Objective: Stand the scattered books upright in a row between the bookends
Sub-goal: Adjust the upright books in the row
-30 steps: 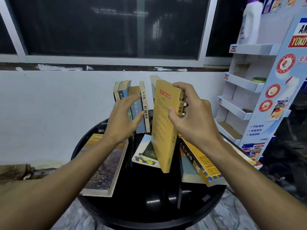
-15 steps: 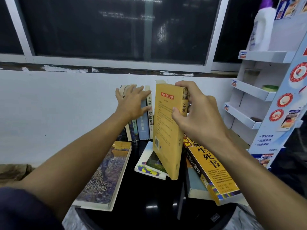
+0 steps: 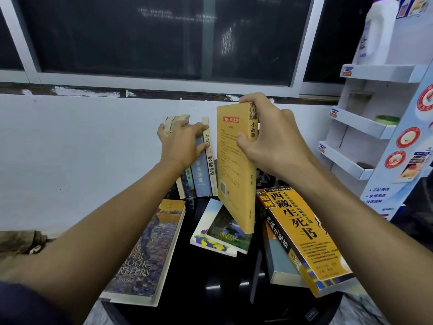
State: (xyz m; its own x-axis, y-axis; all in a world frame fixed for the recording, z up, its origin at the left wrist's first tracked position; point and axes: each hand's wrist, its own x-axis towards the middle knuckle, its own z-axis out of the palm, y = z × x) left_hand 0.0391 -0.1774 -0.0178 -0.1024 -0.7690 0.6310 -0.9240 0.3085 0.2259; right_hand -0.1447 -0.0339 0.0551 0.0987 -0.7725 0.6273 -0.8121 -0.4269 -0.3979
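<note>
My right hand (image 3: 269,141) grips a yellow book (image 3: 234,165) by its spine near the top, holding it upright and slightly tilted just right of a row of several standing books (image 3: 201,174) at the back of the round black table (image 3: 210,285). My left hand (image 3: 180,144) lies across the upper spines of that row, fingers spread. Lying flat on the table are a painted-cover book (image 3: 147,252) at left, a thin landscape-cover book (image 3: 222,233) in the middle, and an orange book (image 3: 302,235) stacked on a grey-blue book (image 3: 278,261) at right. No bookend is clearly visible.
A white wall (image 3: 82,148) and a dark window stand right behind the table. A white cardboard display shelf (image 3: 365,127) with a bottle (image 3: 375,31) on top stands close at the right. The flat books overhang the table's rim.
The camera has moved closer. My right hand has brought the yellow book up and nearer to the standing row. My left hand stays on the row's spines.
</note>
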